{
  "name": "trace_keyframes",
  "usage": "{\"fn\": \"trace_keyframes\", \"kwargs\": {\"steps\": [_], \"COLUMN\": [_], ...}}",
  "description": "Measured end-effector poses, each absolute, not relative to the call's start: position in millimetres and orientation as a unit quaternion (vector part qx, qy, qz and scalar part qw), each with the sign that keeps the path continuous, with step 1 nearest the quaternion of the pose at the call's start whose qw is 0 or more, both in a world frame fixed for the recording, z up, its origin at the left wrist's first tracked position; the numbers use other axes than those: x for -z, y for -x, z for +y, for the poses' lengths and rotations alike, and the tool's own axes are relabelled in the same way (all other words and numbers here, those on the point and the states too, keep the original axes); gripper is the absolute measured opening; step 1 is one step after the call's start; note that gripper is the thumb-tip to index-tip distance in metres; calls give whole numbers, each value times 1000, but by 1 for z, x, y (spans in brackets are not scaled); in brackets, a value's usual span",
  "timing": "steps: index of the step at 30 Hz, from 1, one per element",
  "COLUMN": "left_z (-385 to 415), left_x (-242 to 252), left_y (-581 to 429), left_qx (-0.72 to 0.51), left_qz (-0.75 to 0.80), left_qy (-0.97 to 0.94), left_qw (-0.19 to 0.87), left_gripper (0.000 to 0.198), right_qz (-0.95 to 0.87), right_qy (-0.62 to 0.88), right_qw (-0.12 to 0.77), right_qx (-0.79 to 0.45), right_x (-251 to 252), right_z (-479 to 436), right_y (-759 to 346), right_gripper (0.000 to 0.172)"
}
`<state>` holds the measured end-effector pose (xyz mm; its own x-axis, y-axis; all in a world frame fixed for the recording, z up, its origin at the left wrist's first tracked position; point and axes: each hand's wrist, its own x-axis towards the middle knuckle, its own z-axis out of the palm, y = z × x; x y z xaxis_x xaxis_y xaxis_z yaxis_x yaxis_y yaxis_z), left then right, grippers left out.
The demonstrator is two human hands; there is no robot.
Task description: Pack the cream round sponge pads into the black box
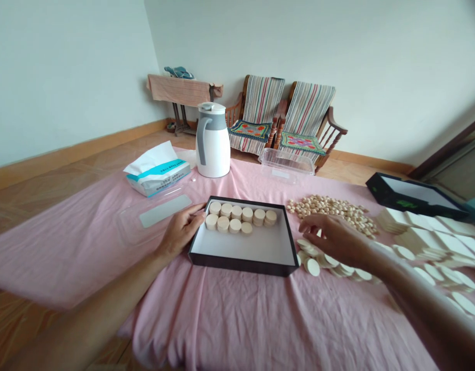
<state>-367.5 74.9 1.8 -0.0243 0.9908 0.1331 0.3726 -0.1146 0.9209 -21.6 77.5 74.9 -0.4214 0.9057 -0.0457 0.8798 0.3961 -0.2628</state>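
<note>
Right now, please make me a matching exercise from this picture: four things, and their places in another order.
1. Left hand
2. Right hand
3. Disc rows
4. White jug

A. Inside the black-walled box
B. Beside the loose discs
C. Upright, beyond the box
D. Touching the box's left edge

Pairs: 1-D, 2-B, 3-A, 4-C

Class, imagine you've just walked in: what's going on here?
A person's left hand touches the left edge of a black box; inside, stacked discs stand in two rows toward the far side. The right hand hovers by loose discs right of the box, near a heap of small pieces; whether it holds anything is unclear.
</note>
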Motion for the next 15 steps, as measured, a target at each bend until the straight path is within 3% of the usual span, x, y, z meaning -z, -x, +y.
{"fn": "trace_keyframes", "kwargs": {"steps": [6,10,15], "left_z": [74,74,74], "left_x": [-10,-12,-10], "left_y": [369,368,368], "left_qx": [-406,-407,-405], "left_qz": [593,596,599], "left_qy": [-641,-641,-638], "left_qw": [269,262,266], "left_gripper": [57,58,60], "right_qz": [-853,-859,-864], "right_qy": [501,497,494], "right_qw": [45,29,22], "right_qx": [-142,-121,-99], "right_x": [-52,-42,-38], "right_z": [55,44,44], "right_y": [20,26,34], "right_gripper": [18,26,19]}}
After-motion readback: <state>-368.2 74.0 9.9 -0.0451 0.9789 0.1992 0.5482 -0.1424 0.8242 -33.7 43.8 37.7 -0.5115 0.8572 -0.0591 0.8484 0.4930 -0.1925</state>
